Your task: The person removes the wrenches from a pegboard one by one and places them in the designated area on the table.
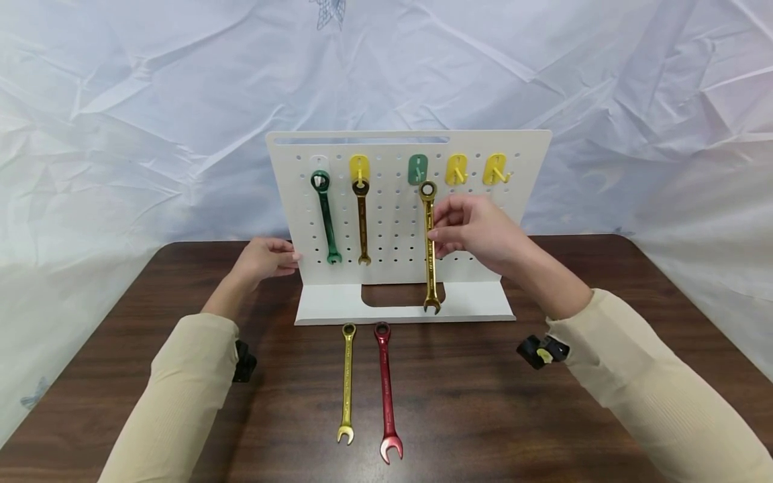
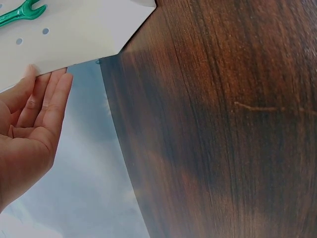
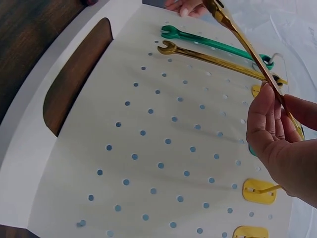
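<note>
My right hand (image 1: 477, 231) pinches a gold wrench (image 1: 430, 255) by its shaft, upright, its ring end just below the green hook (image 1: 418, 170) on the white pegboard (image 1: 386, 268). In the right wrist view, thumb and fingers of the right hand (image 3: 282, 134) hold the gold wrench (image 3: 247, 47) away from the board. My left hand (image 1: 266, 260) touches the board's left edge; in the left wrist view the left hand (image 2: 37, 116) has its thumb at the front and fingers behind that edge. A green wrench (image 1: 327, 218) and a bronze wrench (image 1: 362, 225) hang on hooks.
Two yellow hooks, one nearer (image 1: 457, 170) and one farther right (image 1: 496, 169), carry nothing. On the brown table (image 1: 471, 409), in front of the board's base, lie a yellow wrench (image 1: 347, 386) and a red wrench (image 1: 387, 392). A pale cloth (image 1: 181, 121) hangs behind.
</note>
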Demonstrator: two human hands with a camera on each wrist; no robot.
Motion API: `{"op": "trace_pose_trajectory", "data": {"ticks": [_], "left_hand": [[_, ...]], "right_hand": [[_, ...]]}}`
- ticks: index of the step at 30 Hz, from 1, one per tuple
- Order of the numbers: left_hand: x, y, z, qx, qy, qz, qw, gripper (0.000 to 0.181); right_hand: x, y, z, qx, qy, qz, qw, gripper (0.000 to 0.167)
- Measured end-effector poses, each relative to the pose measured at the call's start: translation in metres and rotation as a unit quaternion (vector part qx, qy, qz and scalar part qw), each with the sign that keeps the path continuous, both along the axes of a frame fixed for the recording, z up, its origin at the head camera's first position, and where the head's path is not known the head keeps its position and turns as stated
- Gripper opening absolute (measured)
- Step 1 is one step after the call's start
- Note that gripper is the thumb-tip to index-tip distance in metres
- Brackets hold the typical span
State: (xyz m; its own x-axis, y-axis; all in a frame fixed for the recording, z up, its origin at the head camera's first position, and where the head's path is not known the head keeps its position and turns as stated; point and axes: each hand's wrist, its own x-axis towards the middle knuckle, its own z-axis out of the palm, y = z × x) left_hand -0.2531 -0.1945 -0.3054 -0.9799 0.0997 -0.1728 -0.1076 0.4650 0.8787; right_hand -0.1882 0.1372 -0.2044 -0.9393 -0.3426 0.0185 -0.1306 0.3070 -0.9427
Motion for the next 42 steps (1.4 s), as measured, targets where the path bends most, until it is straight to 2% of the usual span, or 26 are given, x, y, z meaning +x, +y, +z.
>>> {"op": "trace_pose_trajectory", "data": {"ticks": [11, 30, 38, 42], "left_hand": [[0.0, 0.001, 0.002, -0.005, 0.0, -0.001, 1.0, 0.031], [0.0, 0.0, 0.003, -0.002, -0.002, 0.001, 1.0, 0.03], [0.001, 0.0, 0.004, -0.004, -0.005, 0.001, 1.0, 0.03], [0.001, 0.0, 0.004, -0.004, -0.006, 0.002, 1.0, 0.03]], "right_hand": [[0.002, 0.002, -0.025, -0.001, -0.024, 0.015, 0.9996, 0.011], [0.008, -0.004, -0.087, -0.033, -0.103, 0.054, 0.9927, 0.01], [0.015, -0.003, -0.103, -0.046, -0.12, 0.089, 0.9877, 0.006], [0.019, -0.004, -0.108, -0.036, -0.138, 0.098, 0.9849, 0.006]]}}
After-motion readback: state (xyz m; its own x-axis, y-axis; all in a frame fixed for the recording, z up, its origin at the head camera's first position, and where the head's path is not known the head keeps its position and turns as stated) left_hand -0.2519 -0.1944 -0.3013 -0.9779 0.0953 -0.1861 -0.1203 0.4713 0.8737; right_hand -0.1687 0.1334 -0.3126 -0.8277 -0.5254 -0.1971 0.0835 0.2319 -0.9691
